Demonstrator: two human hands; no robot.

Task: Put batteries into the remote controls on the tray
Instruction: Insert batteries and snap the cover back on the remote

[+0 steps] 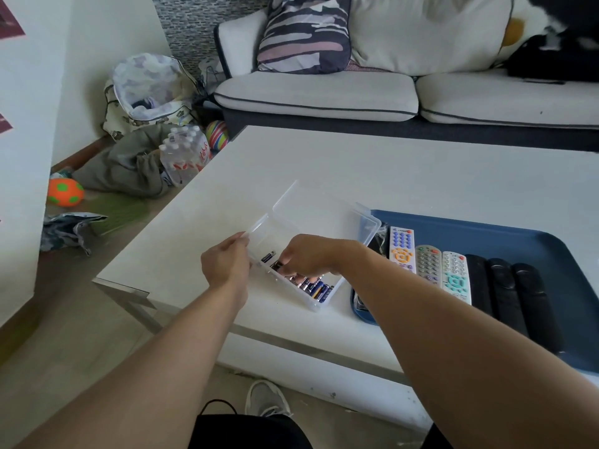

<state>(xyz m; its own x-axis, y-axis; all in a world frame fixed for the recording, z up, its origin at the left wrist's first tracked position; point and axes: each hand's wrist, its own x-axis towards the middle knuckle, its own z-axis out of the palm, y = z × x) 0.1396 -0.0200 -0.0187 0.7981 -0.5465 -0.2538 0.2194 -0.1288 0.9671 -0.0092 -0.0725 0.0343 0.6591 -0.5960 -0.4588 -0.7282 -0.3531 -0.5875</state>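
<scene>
A clear plastic box [327,304] with its lid [319,209] tilted open lies on the white table, left of the blue tray [505,236]. Several blue batteries [316,288] lie inside the box. My left hand [225,264] pinches the box's left wall. My right hand [309,256] reaches into the box, fingertips closed on a battery [278,265]. On the tray lie a white remote with blue and orange buttons [402,249], a grey remote [428,262], a white remote with teal buttons [456,277] and three black remotes [505,293].
The white table [356,163] stands in front of a light sofa [405,95] with cushions. On the floor to the left are a pack of water bottles [183,153], an orange ball [64,192], a fabric basket [146,92] and crumpled clothes.
</scene>
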